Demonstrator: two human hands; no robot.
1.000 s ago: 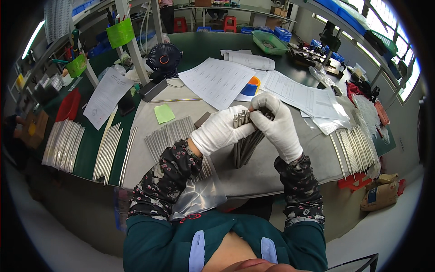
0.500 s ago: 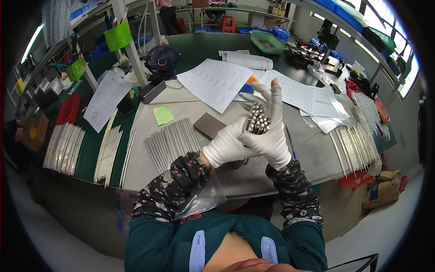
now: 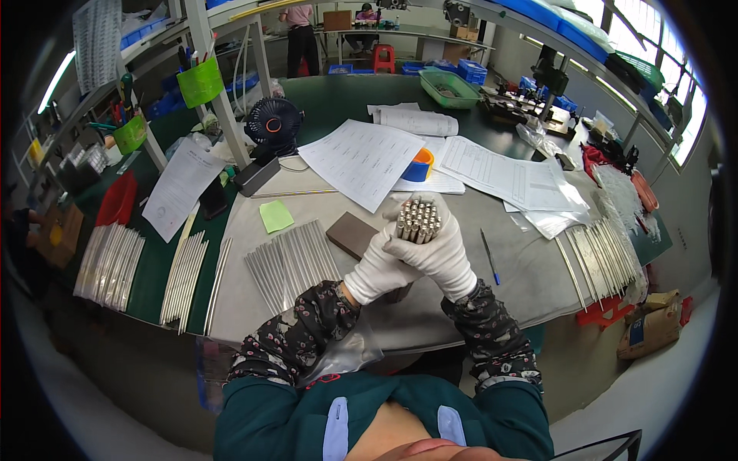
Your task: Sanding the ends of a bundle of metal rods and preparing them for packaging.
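Observation:
A tight bundle of shiny metal rods (image 3: 418,220) is held upright over the table, its round ends facing up. My right hand (image 3: 437,250), in a white glove, wraps its fingers around the bundle near the top. Lower down, my left hand (image 3: 380,269), also gloved, closes on the same bundle; its fingertips are hidden behind the rods and the other hand. Just left of my hands lies a brown rectangular block (image 3: 352,234). Beside it, a row of metal rods (image 3: 292,260) is laid out flat on the grey mat (image 3: 507,296).
More rods lie in groups at the far left (image 3: 110,261) and right (image 3: 603,257). Papers (image 3: 361,163), an orange-and-blue tape roll (image 3: 419,165), a pen (image 3: 490,257) and a green note (image 3: 275,217) are around the mat. A black fan (image 3: 274,123) stands behind, beside a shelf post (image 3: 223,100).
My right hand's fingers, raised and spread before, have closed around the rods. The bundle has shifted slightly left and stands more upright. The view has tilted up a little.

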